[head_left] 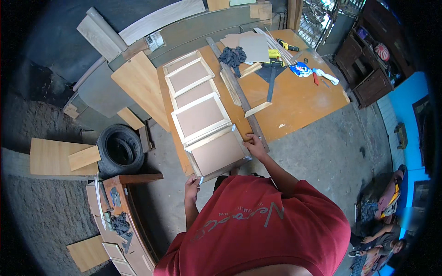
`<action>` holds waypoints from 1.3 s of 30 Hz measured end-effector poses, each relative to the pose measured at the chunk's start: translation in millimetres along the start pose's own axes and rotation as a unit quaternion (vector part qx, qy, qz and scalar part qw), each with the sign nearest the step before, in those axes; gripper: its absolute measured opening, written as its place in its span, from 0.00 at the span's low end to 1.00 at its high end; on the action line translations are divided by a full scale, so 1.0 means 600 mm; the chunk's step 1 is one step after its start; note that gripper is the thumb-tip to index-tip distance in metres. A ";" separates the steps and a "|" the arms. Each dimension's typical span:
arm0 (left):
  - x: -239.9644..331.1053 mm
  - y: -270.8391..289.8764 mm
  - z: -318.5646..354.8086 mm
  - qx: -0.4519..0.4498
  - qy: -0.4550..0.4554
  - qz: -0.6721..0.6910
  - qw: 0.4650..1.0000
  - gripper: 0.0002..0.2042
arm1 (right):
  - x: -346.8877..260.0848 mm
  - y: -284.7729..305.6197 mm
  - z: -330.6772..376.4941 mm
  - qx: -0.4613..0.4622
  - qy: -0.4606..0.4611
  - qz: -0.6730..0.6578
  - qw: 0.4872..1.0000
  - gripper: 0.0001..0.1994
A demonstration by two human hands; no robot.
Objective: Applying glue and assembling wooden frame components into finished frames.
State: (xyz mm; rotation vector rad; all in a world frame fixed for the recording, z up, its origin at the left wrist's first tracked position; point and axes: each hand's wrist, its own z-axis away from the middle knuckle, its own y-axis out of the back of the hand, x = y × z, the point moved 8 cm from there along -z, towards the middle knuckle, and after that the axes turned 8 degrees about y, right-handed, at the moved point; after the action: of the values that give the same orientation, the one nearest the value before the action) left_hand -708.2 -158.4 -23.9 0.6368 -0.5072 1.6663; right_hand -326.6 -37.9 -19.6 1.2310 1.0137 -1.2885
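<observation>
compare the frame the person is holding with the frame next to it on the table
The held frame juts past the table edge, gripped by the left hand at its near corner and the right hand at its right side; the next frame lies fully on the table, untouched. The held frame sits askew; the next one lines up with the row. Both are pale wooden rectangles with brown panels.

table (299, 106): row of framed panels (201, 115) on left part | nearest panel (218, 154) at near edge, left hand (192, 186) on near corner, right hand (254, 146) on right side | long batten (237, 92) right of panels | tools (287, 46) at far end | tyre (120, 149) on floor, left
</observation>
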 end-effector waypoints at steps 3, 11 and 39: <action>-0.022 0.008 0.002 0.012 0.008 0.012 1.000 0.09 | 0.005 -0.003 0.010 -0.007 0.014 0.070 0.997 0.25; -0.062 0.015 -0.015 0.000 0.025 0.042 0.999 0.14 | 0.014 0.005 0.036 0.044 0.025 0.056 0.997 0.29; -0.031 0.000 0.026 0.037 0.076 -0.119 0.989 0.22 | 0.031 -0.007 0.060 -0.030 0.060 0.081 0.994 0.29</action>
State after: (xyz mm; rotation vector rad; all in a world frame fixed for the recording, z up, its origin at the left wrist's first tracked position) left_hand -703.5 -181.9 -24.3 0.5946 -0.2484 1.4975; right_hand -333.6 -75.1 -33.9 1.3291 1.0083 -1.0626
